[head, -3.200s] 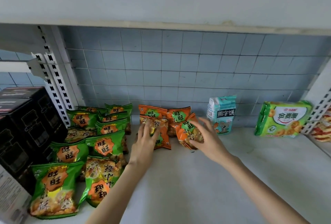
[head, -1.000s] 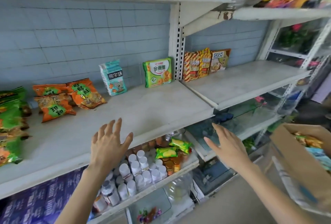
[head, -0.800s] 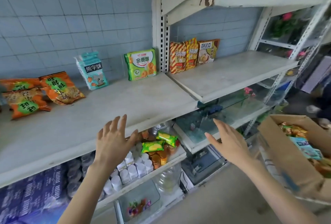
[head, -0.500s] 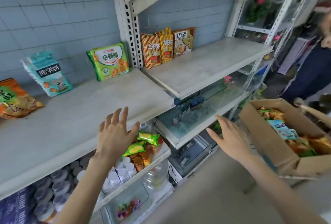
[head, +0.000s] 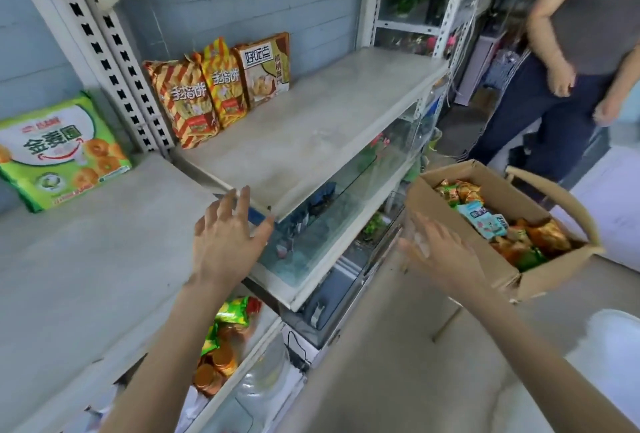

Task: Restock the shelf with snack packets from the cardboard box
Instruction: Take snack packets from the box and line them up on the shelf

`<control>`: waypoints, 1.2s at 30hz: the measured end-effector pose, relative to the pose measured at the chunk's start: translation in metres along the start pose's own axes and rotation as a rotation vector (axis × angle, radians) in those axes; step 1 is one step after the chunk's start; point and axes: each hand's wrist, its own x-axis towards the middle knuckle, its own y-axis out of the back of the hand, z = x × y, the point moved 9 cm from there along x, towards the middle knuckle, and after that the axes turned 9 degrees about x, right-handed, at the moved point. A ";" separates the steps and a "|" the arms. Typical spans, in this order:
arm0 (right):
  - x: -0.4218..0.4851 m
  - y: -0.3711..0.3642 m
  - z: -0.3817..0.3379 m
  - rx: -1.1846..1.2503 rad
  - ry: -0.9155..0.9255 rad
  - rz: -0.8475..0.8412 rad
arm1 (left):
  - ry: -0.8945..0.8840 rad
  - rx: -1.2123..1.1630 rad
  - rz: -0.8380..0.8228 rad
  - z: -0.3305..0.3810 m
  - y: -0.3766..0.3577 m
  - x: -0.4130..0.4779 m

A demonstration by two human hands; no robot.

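An open cardboard box [head: 446, 205] stands at the right, filled with orange, green and light-blue snack packets [head: 485, 221]. My right hand [head: 436, 252] hovers with spread fingers just left of the box's near corner and holds nothing. My left hand [head: 227, 238] is held out flat and empty over the front edge of the grey shelf [head: 86, 259]. On the shelf stand a green biscuit pack [head: 59, 148] at the far left and striped orange packets [head: 197, 93] with a beige packet [head: 266, 68] at the back of the neighbouring shelf board [head: 311, 127].
A person in a grey shirt and dark trousers [head: 571, 61] stands behind the box at the upper right. Below the shelf are glass tanks [head: 322, 224] and a lower shelf with gold coins and green packets [head: 221, 346]. Perforated white uprights [head: 114, 61] divide the shelf bays.
The view has swung right from the shelf toward the box. Both empty hands have moved right with it, and my right hand has come close to the box's near corner.
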 end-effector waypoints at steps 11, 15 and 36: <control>0.059 0.030 0.102 0.018 -0.083 0.041 | -0.050 0.024 -0.006 0.097 -0.025 0.052; 0.085 0.053 0.151 -0.002 -0.091 0.047 | -0.071 0.019 0.012 0.160 -0.041 0.071; 0.190 0.098 0.348 -0.026 -0.399 0.016 | -0.224 -0.037 -0.245 0.370 -0.165 0.211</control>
